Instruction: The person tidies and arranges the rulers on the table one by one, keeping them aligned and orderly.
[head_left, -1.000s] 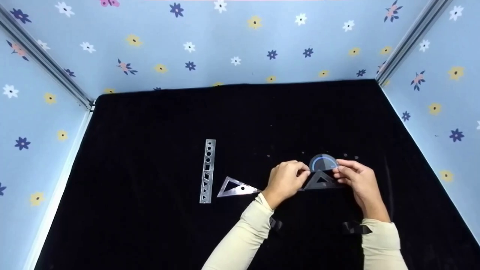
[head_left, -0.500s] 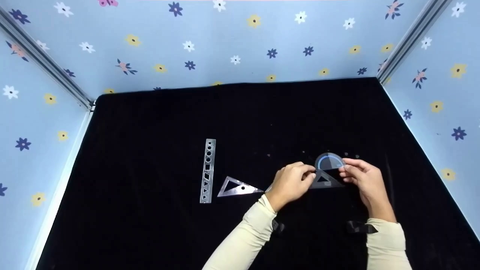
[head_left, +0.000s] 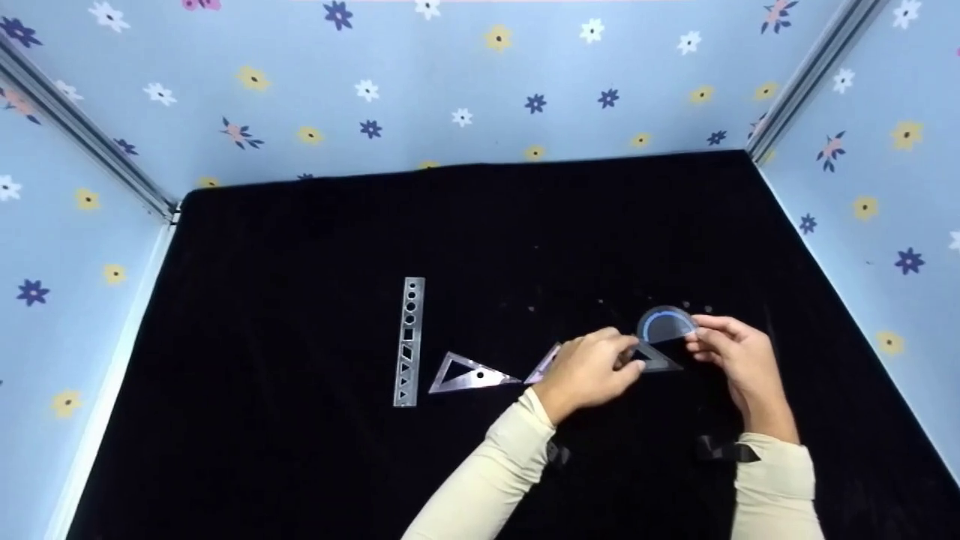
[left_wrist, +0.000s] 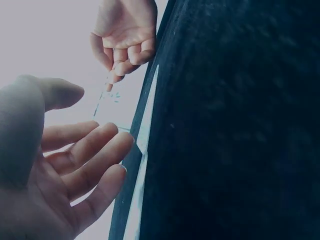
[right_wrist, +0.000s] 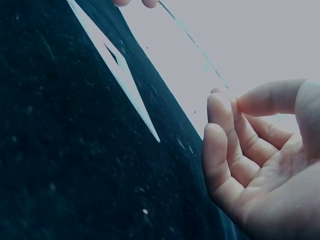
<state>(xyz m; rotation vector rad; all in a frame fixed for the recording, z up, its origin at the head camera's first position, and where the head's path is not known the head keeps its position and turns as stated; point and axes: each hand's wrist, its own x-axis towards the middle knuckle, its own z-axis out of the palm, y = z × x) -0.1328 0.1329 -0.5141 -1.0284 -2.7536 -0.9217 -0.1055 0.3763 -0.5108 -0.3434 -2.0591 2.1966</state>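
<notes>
In the head view, my right hand (head_left: 739,352) pinches the right corner of a clear protractor (head_left: 666,326) with a blue arc. The right wrist view has the protractor (right_wrist: 195,42) edge-on, thumb and forefinger meeting at its end. My left hand (head_left: 592,367) is at the protractor's left side; in the left wrist view its thumb stands apart from its loosely bent fingers (left_wrist: 97,162), with nothing between them. A clear set square (head_left: 660,361) lies below the protractor, partly hidden by the left hand. A pinkish strip of clear plastic (head_left: 541,365) shows left of that hand.
Farther left, another clear set square (head_left: 472,380) lies on the black cloth (head_left: 300,315). Beside it is a clear ruler (head_left: 409,341) with cut-out shapes, lying lengthwise away from the person. Flower-patterned walls (head_left: 435,97) enclose the back and sides.
The right hand has shifted right with the protractor. My left hand has also moved a little right, its fingertips covering more of the set square and uncovering the pinkish strip.
</notes>
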